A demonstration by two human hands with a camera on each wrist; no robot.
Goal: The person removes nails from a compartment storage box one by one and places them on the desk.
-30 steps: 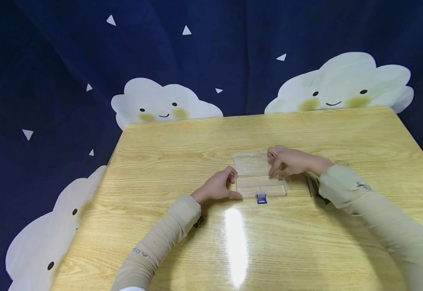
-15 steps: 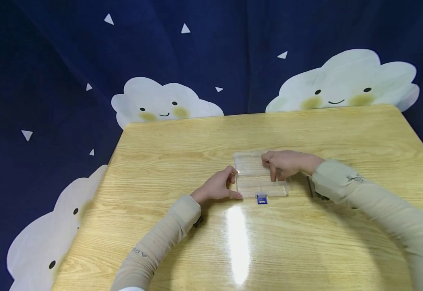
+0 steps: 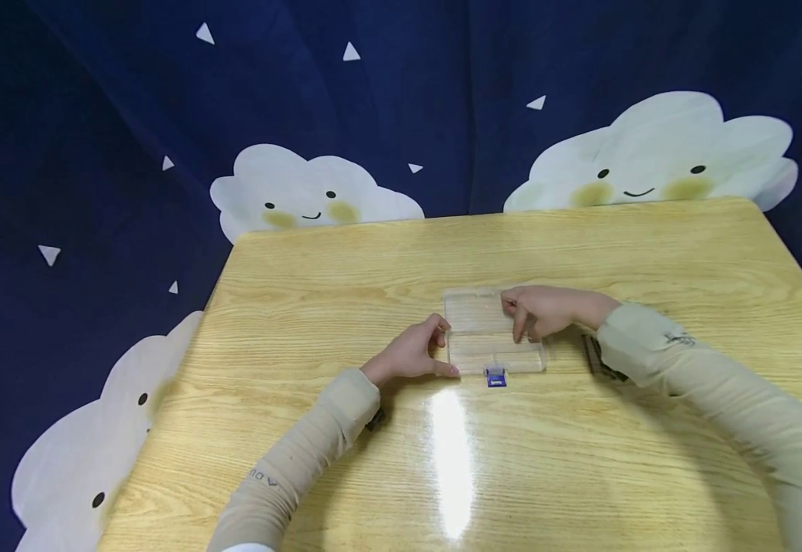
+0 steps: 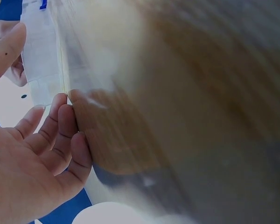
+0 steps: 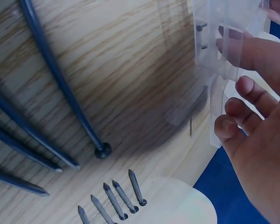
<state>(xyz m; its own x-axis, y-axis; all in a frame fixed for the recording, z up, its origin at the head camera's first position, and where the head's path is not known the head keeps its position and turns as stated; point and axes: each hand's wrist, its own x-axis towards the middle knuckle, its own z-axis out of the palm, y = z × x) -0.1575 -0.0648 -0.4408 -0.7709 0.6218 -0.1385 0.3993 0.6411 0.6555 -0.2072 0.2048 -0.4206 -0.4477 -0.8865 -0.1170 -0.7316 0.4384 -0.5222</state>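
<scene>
A clear plastic compartment box [image 3: 470, 359] with a blue latch [image 3: 495, 377] lies on the table, its lid [image 3: 475, 313] folded back. My left hand [image 3: 415, 351] grips its left end, thumb at the front corner and fingers at the back. My right hand [image 3: 549, 310] reaches over the right side, index finger and thumb down in the back part. In the right wrist view, small dark nails [image 5: 201, 28] show through the box wall beside these fingertips; I cannot tell whether they pinch one. The other fingers [image 5: 252, 88] of that hand are loosely bent outside.
Right of the box, partly under the right sleeve, several long dark nails [image 5: 65, 86] lie on the wooden table [image 3: 346, 276]. A row of short nails [image 5: 115, 200] lies near them. A dark blue curtain with clouds hangs behind the table.
My right hand has come down from above the box's right side, its index finger and thumb now lower inside. The left hand has stayed at the box's left end.
</scene>
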